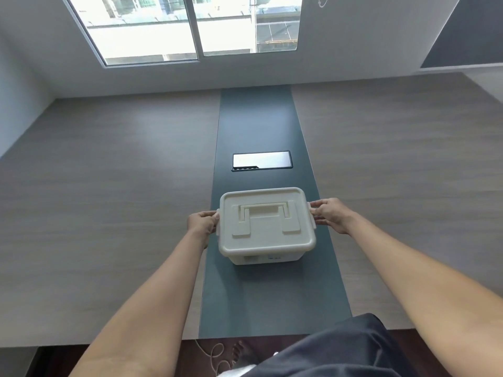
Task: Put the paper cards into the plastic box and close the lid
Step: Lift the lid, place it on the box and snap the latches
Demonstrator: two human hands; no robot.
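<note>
The cream-white rectangular plastic box (265,255) stands upright on the dark grey-green centre strip (272,295) of the wood-grain table (109,200), close to the near edge and roughly centred across the strip. Its matching cream lid (266,221) sits flat on top and covers the opening completely. A flat carry handle (262,209) lies folded down in the recess of the lid.

The left hand (202,223) is placed against the left side of the box, with the fingers curled around the left side latch (217,221). The right hand (330,214) is placed against the right side, with thumb and fingertips (317,205) pinching the right side latch (312,216). Whether either latch is fully snapped down cannot be determined from this angle. Both forearms extend from the bottom of the view toward the box.

The paper cards are not visible (the lid and the opaque walls hide the interior).

Beyond the box, a rectangular black-framed panel (261,160) is set flush in the centre strip, well apart from the box. A large window (190,25) occupies the far wall.
</note>
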